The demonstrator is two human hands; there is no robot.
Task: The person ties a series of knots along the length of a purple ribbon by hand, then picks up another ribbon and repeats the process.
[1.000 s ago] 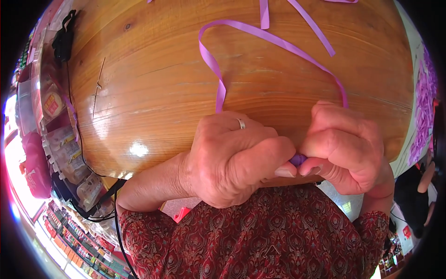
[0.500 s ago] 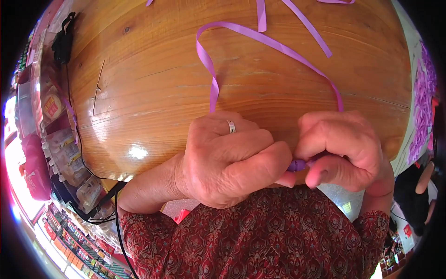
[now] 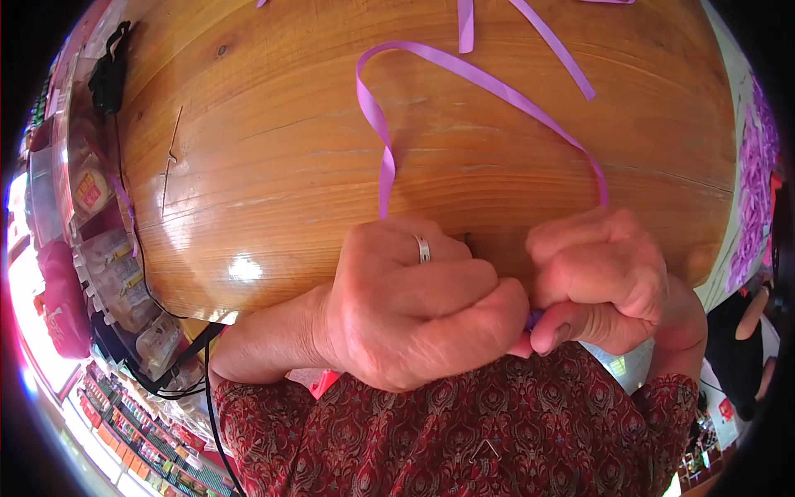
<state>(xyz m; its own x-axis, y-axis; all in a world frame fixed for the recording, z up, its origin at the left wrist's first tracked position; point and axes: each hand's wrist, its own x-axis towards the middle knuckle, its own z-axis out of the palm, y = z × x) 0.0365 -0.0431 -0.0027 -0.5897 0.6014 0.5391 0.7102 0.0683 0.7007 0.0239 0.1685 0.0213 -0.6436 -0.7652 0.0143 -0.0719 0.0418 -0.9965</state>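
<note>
Glossy wooden desk [image 3: 273,166] carries the purple ribbon [image 3: 464,70] in a limp loop, light and slippery I judge, best pinched near the ends where my left hand [image 3: 414,315] and right hand [image 3: 600,277] both clamp it.

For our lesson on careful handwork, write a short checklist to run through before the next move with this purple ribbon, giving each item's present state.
1. Left hand closed on the ribbon: ok, fist shut, ring visible.
2. Right hand pinching the ribbon: ok, a purple bit shows between the hands.
3. Purple ribbon loop lies free on the wooden table: ok, no snag visible.
4. Loose ribbon strips apart from the loop: cannot tell, they look to cross it near the far edge.
5. State of the fold or knot inside the hands: cannot tell, hidden by fingers.
</note>
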